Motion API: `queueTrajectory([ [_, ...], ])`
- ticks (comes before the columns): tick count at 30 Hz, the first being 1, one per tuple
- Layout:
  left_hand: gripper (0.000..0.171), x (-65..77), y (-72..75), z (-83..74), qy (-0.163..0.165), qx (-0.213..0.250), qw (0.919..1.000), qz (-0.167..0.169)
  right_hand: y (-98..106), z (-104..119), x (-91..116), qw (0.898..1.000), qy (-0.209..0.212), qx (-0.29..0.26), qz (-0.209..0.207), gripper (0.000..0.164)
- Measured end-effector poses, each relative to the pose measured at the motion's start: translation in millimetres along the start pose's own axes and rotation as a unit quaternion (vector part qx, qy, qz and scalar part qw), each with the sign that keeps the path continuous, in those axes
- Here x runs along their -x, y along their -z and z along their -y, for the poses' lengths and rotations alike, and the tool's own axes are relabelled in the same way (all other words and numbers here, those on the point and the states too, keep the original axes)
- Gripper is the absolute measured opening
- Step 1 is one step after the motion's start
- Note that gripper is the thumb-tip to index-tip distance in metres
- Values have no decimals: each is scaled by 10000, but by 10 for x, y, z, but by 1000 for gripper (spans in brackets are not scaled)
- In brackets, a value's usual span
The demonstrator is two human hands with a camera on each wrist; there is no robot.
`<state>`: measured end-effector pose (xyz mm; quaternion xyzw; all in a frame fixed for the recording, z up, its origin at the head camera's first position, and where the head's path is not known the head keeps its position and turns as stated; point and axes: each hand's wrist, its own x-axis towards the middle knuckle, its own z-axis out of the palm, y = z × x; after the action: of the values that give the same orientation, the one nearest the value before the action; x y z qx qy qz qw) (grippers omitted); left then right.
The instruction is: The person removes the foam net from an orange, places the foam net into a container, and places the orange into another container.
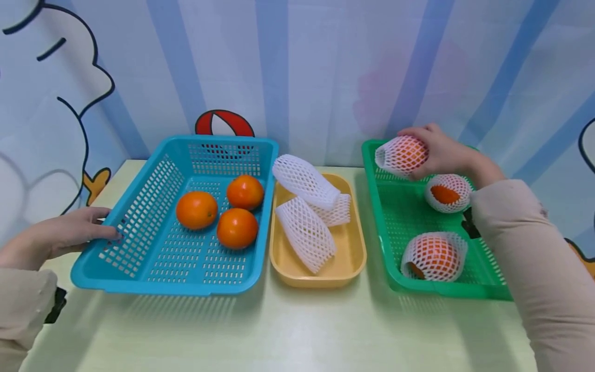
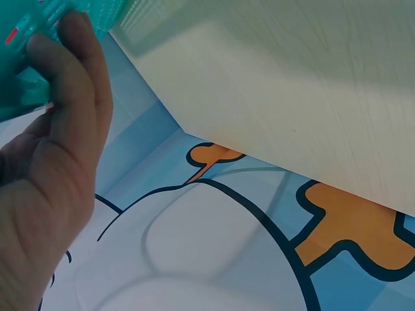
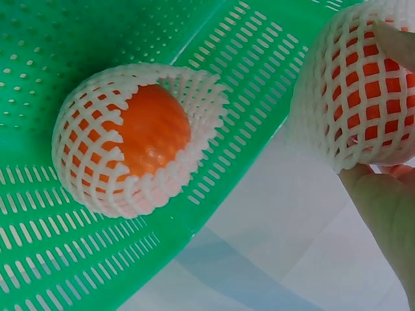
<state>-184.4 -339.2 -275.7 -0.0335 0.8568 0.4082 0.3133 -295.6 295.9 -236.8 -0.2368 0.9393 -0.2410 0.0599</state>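
My right hand [image 1: 443, 152] grips an orange in a white foam net [image 1: 401, 156] above the back left part of the green basket [image 1: 378, 219]. Two more netted oranges lie inside that basket: one at the back [image 3: 155, 129], its skin showing through the net's opening, and one nearer the front [image 1: 435, 257]. On the other side, the left hand [image 1: 69, 233] holds the left rim of the blue basket [image 1: 160, 287]. Its fingers [image 2: 74, 84] curl at the basket's edge in the left wrist view. Three bare oranges [image 1: 197, 210] sit in the blue basket.
Between the baskets stands a small yellow tray [image 1: 321, 281] with several loose foam nets [image 1: 307, 235], one overhanging its back left rim. The pale wooden table [image 1: 297, 330] ends at a printed curtain [image 1: 321, 77] behind.
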Motion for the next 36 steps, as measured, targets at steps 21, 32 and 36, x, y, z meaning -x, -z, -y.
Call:
queueTrajectory([
  [21, 61, 20, -25, -14, -127, -328, 9991, -241, 35, 150, 129, 9999, 149, -46, 30, 85],
  [32, 59, 19, -33, -25, -85, -302, 9992, -235, 48, 277, 212, 9996, 282, 0, 50, 82],
  [36, 58, 29, -38, -26, -101, -413, 9988, -258, 48, 336, 233, 9992, 402, 4, 58, 82],
])
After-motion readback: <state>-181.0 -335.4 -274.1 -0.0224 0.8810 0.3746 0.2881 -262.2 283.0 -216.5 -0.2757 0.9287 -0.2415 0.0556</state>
